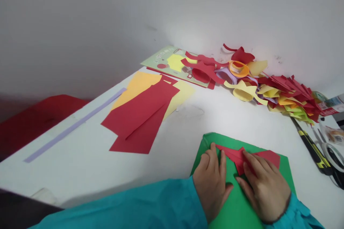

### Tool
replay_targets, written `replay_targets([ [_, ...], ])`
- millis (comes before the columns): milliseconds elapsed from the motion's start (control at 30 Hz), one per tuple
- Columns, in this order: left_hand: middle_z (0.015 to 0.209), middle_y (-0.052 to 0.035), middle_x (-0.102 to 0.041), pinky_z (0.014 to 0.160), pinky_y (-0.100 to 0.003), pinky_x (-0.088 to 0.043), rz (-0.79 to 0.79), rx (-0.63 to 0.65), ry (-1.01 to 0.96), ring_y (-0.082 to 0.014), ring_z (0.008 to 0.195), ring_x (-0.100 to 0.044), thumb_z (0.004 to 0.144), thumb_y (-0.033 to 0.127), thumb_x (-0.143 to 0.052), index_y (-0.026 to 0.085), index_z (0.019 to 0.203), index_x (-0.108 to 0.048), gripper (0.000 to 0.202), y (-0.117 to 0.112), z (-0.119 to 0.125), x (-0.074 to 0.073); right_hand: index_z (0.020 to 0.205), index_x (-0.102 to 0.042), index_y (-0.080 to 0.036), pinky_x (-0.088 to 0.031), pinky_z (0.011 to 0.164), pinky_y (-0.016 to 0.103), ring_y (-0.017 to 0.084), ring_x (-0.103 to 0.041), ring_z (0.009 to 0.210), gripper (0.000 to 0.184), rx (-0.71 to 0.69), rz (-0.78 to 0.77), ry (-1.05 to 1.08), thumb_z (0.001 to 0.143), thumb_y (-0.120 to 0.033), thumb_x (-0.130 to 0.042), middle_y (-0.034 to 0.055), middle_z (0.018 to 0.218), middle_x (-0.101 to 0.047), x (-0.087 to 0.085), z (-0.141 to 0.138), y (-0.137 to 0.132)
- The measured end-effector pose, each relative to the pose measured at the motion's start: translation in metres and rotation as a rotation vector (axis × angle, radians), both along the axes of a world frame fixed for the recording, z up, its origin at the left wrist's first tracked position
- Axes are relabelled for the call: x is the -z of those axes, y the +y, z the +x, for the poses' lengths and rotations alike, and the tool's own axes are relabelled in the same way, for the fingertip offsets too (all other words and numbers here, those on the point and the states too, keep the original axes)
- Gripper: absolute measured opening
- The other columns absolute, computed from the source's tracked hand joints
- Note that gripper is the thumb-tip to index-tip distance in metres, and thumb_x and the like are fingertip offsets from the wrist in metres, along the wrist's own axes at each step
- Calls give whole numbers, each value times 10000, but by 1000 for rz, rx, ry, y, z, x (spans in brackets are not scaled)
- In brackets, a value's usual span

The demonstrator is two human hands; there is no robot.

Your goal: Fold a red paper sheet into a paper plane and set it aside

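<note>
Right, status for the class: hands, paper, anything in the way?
Left hand at tip of red paper. Right hand on its middle. Paper on green sheet. Nothing in the way; cutter off right.

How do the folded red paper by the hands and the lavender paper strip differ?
Shape: the folded red paper has a pointed, creased form; the lavender paper strip is long and narrow.
Place: the folded red paper lies on the green sheet, the lavender paper strip on the white table.
Contact: the right hand touches the folded red paper; neither touches the lavender paper strip.
Both are plain-coloured.
</note>
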State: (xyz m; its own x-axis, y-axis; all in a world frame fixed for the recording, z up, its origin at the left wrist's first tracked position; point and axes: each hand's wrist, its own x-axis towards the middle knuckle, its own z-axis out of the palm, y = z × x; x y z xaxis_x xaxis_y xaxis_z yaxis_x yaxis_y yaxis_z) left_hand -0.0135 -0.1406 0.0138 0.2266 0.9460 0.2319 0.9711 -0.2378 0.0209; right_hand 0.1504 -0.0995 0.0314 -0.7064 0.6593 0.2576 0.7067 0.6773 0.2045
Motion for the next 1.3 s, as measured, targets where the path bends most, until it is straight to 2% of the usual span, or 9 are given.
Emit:
replay_targets([
  [133, 1064, -261, -589, 696, -406, -379, 62, 48, -29, -318, 859, -536, 679, 527, -566, 5, 1085, -572, 661, 11, -10, -7, 904, -673, -127, -448, 772, 369, 232, -561, 914, 356, -2, -1, 4, 885, -344, -392, 103, 1111, -615, 3, 3, 2],
  [300, 832, -109, -625, 649, -355, -380, 245, 273, -157, -231, 769, -515, 791, 240, -495, 134, 757, -635, 178, 47, -35, -8, 901, -673, -132, -461, 772, 357, 219, -564, 909, 247, 17, -31, 25, 843, -279, -483, 91, 1084, -632, 2, 2, 1],
  [400, 795, -53, -602, 639, -309, -372, 251, 505, -219, -183, 748, -494, 824, 247, -475, 174, 776, -632, 180, 65, -39, 0, 886, -676, -122, -457, 789, 364, 231, -559, 918, 239, 31, -52, 53, 819, -268, -500, 98, 1073, -636, 0, 0, -1],
  [633, 617, -25, -529, 553, -315, -295, 385, 683, -41, -162, 621, -443, 845, 154, -422, 149, 637, -586, 266, 76, -32, 7, 806, -676, -121, -427, 799, 368, 223, -580, 840, 250, 9, 9, 204, 793, -316, -519, 91, 950, -681, 0, -4, -1],
  [767, 598, -17, -524, 533, -318, -273, 474, 705, -55, -155, 602, -432, 842, 142, -432, 144, 648, -581, 245, 77, -31, 2, 710, -652, -120, -404, 761, 359, 202, -594, 727, 270, 24, 105, 164, 806, -325, -506, 88, 789, -687, 3, -9, 4],
  [933, 596, -15, -539, 522, -312, -294, 488, 657, -154, -150, 599, -442, 833, 116, -425, 147, 656, -580, 237, 74, -32, -7, 632, -598, -152, -365, 717, 310, 134, -545, 574, 269, 52, 253, 95, 849, -121, -444, 25, 637, -635, -5, -13, 11],
  [1100, 783, -66, -629, 621, -314, -429, 304, 663, -659, -163, 701, -515, 768, 268, -546, 148, 854, -620, 165, 70, -44, -28, 676, -585, -173, -356, 663, 270, 122, -520, 573, 315, -20, 93, 179, 897, -166, -360, 14, 629, -601, -34, -12, 12],
  [1233, 916, -81, -660, 705, -316, -485, 91, 485, -1377, -181, 790, -595, 607, 291, -744, 179, 1130, -540, 572, 64, -52, -49, 765, -586, -173, -357, 583, 230, 114, -507, 580, 308, -43, -213, 377, 915, -271, -335, 11, 641, -581, -56, -19, 10],
  [1300, 858, -68, -677, 670, -305, -497, -135, 398, -1647, -179, 727, -615, 520, 256, -796, 170, 1100, -566, 631, 60, -51, -55, 756, -578, -173, -359, 570, 221, 111, -501, 577, 320, -56, -326, 457, 914, -295, -328, 7, 628, -568, -61, -28, 10],
])
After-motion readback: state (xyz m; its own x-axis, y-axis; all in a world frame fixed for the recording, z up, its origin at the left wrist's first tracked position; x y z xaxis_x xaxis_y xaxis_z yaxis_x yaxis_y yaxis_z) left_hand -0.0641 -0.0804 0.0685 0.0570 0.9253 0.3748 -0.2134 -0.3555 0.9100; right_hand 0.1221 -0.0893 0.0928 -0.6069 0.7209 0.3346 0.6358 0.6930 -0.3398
